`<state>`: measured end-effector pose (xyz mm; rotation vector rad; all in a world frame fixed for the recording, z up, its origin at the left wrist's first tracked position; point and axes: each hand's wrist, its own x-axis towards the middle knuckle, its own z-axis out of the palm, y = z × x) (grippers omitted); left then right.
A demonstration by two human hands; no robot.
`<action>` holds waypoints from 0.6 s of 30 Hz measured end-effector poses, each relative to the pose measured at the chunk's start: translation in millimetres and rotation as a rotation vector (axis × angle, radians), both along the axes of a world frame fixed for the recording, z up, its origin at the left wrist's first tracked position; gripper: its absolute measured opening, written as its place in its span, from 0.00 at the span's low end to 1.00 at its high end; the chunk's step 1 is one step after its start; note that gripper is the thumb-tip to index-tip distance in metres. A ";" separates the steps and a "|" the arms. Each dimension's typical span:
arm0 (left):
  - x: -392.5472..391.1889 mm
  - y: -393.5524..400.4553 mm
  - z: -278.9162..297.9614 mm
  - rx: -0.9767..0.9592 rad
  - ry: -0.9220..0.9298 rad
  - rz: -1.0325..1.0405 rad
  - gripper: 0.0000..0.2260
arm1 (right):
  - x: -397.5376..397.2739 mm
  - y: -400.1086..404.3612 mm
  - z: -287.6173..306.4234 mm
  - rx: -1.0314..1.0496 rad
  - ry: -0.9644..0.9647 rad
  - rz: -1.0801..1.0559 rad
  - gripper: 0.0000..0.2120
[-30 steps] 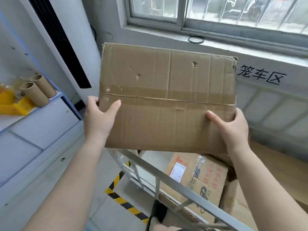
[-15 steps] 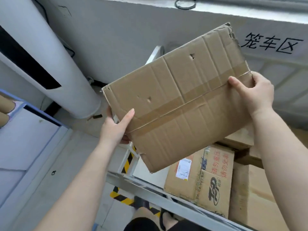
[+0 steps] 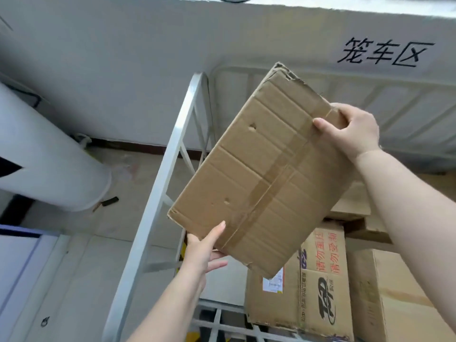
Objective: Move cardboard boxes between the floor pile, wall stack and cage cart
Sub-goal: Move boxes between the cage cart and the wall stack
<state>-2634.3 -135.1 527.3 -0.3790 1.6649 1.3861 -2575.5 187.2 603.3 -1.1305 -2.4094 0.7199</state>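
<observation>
Head view. A flat cardboard box (image 3: 261, 174) fills the centre of the frame, tilted steeply so one long edge runs from lower left to upper right, above the open top of the cage cart (image 3: 170, 154). The left hand (image 3: 204, 250), low and left of centre, has its thumb laid on the box's face and its fingers spread beneath the lower corner, so it props more than it clamps. The right hand (image 3: 355, 129), at upper right, pinches the high end, thumb over the taped seam and fingers curled behind.

Inside the cart, at lower right, a printed carton (image 3: 318, 280) stands upright beside a plain carton (image 3: 389, 292), with more plain boxes behind them.

Risks, as I judge them: with the box this steep and the lower hand only loosely under it, it could slide out of that hand and drop corner-first onto the cartons. Its lower left corner also hangs close to the cart's side rail, so it might snag there on the way down. The torn top corner suggests weak board that could buckle under the right hand's pinch.

Writing: black characters on the wall (image 3: 385, 54) at upper right read 笼车区. The printed carton carries red characters 请勿重压 and 请勿受潮 and a black logo I cannot make out; its white label (image 3: 272, 282) is too small to read.
</observation>
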 end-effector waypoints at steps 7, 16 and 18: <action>-28.0 44.0 -86.6 0.005 -0.056 0.237 0.25 | -101.9 45.1 -84.2 0.212 -0.120 0.151 0.43; -72.4 109.0 -214.7 0.011 -0.094 0.269 0.26 | -207.4 30.6 -222.3 0.222 -0.395 0.439 0.42; -77.9 110.9 -249.9 0.012 -0.193 0.283 0.25 | -200.5 -7.0 -276.7 0.365 -0.549 0.521 0.43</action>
